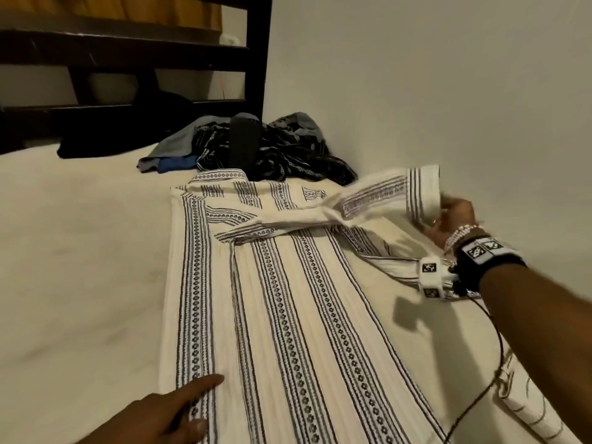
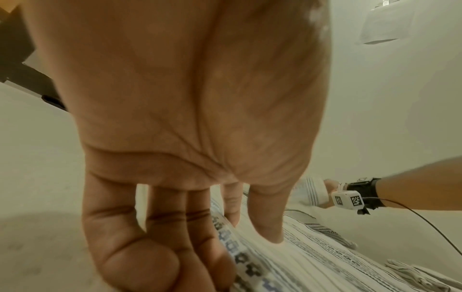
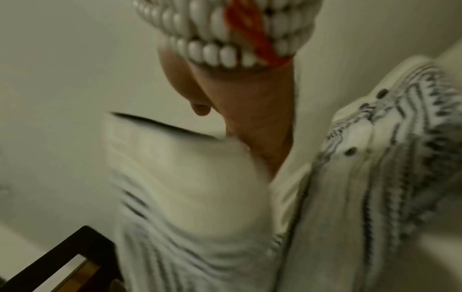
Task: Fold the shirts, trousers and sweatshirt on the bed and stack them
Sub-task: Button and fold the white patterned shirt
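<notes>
The left hand [image 1: 179, 408] lies flat, fingers straight, at the lower left, pinning the striped shirt [image 1: 288, 315] to the bed [image 1: 80, 251]. At right, the right hand [image 1: 455, 219] pinches the sleeve [image 1: 384, 193], lifted, likely to fold inward.

the wide bed [image 1: 73, 257], covered in a smooth cream sheet, meets a plain pale wall on the right and a dark wooden slatted frame [image 1: 128, 62] at its far end. a cream shirt with dark patterned stripes [image 1: 288, 299] lies spread flat across the middle of the bed. beyond its collar, in the far corner by the wall, sits a loose heap of dark, grey and blue clothes [image 1: 250, 149], with another piece of striped cream cloth [image 1: 528, 402] at the near right edge.
</notes>
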